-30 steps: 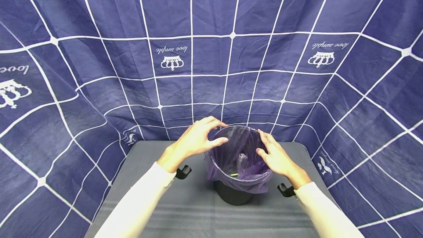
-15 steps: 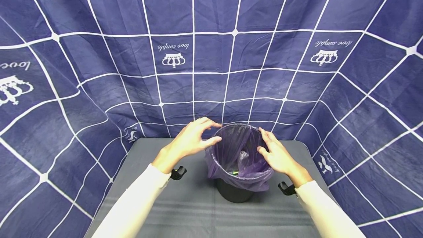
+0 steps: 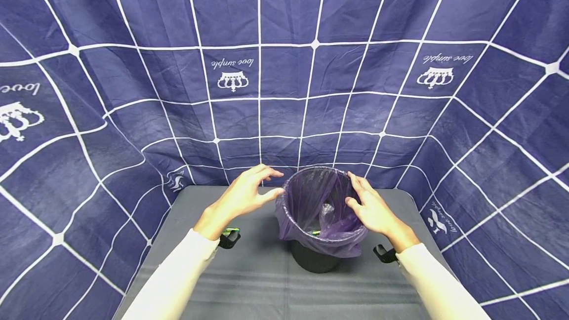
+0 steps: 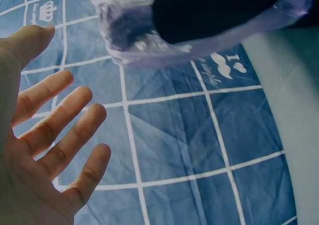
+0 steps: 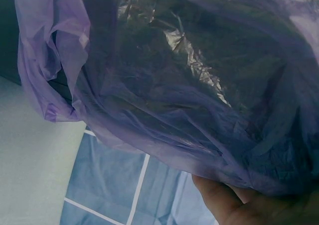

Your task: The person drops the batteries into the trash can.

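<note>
Cloth (image 3: 284, 88): a dark blue cloth with white grid lines hangs behind and at both sides of the tabletop; it is well apart from the hands and carries no risk.
Tabletop (image 3: 266, 280): grey and flat; the bin stands near its far edge. If the bin is pushed away from the person, it could slide toward that edge.
Bin (image 3: 313, 260): black and upright, only its lower part shows under the bag. It looks light, so an uneven pull on one side could tip it.
Bag (image 3: 311, 201): a thin purple liner sits in the bin, its edge folded over the rim and hanging loose on the near side. The film is wrinkled; I judge that a hard tug could tear it or pull it off the rim on the left, where nothing holds it.
Right hand (image 3: 373, 209): it rests on the right side of the rim, fingers (image 3: 355, 184) bent over the bag edge and thumb inside; a real clamp I cannot tell. Pressing alone here could drag the bag to one side.
Left hand (image 3: 242, 194): fingers (image 4: 65, 135) are spread apart and hold nothing; the hand is just beside the left of the rim, not touching.
Scraps (image 3: 326, 209): small unclear items lie deep in the bag; they could spill if the bin tips.
</note>
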The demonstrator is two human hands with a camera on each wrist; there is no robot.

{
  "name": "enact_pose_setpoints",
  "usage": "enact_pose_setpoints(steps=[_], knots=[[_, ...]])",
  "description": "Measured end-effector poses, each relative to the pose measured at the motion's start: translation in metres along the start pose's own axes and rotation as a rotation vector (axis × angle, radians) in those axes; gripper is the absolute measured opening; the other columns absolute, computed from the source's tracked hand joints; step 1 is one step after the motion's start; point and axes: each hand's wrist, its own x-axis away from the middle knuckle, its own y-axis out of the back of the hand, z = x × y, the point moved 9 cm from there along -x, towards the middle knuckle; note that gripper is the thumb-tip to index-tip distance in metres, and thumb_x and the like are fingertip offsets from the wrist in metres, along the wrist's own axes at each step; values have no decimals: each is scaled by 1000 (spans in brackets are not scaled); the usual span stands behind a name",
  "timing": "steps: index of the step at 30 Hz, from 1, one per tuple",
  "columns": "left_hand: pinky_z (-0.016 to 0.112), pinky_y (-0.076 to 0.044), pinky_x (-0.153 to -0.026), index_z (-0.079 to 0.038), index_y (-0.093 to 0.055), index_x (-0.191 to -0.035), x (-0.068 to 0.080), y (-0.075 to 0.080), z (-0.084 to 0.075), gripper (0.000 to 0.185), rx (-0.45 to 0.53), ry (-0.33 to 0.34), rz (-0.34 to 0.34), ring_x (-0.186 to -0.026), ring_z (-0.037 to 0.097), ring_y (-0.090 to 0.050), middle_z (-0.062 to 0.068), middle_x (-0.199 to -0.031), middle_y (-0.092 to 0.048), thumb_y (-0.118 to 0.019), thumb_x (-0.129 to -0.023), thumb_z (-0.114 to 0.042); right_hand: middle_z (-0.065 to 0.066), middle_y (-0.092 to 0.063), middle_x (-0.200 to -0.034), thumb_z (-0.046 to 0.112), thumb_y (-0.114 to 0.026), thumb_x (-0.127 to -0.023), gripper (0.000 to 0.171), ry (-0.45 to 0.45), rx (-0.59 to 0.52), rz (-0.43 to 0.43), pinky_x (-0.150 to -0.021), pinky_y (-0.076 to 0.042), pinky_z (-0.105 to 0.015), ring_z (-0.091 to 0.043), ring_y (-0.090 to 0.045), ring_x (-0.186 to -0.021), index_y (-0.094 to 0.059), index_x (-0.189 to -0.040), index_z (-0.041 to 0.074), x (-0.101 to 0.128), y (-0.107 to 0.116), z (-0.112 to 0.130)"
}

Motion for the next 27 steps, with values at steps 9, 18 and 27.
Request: enact_pose_setpoints(steps=[9, 18, 27], knots=[[48, -66, -103, -21, -83, -137, 23, -3, 27, 38, 7, 56, -9, -114, 23, -81, -2, -128, -82, -92, -102, -32, -35, -50, -172, 12, -64, -112, 73, 1, 0, 4, -132, -41, -75, -58, -53, -160, -36, -176, -11, 0, 0, 0], [51, -67, -97, -19, -84, -135, 50, -12, 58, 36, -7, 105, -24, -112, 25, -81, 1, -125, -83, -92, -103, -31, -36, -49, -174, 12, -64, -112, 74, -8, 4, 9, -133, -41, -75, -58, -52, -161, -35, -177, -11, 0, -1, -2], [54, -67, -96, -16, -83, -135, 81, -33, 94, 35, -11, 188, -15, -112, 29, -83, 4, -127, -84, -91, -103, -28, -35, -48, -175, 14, -64, -112, 75, -11, 24, 11, -133, -43, -74, -57, -53, -161, -34, -177, -10, 0, -1, -2]])
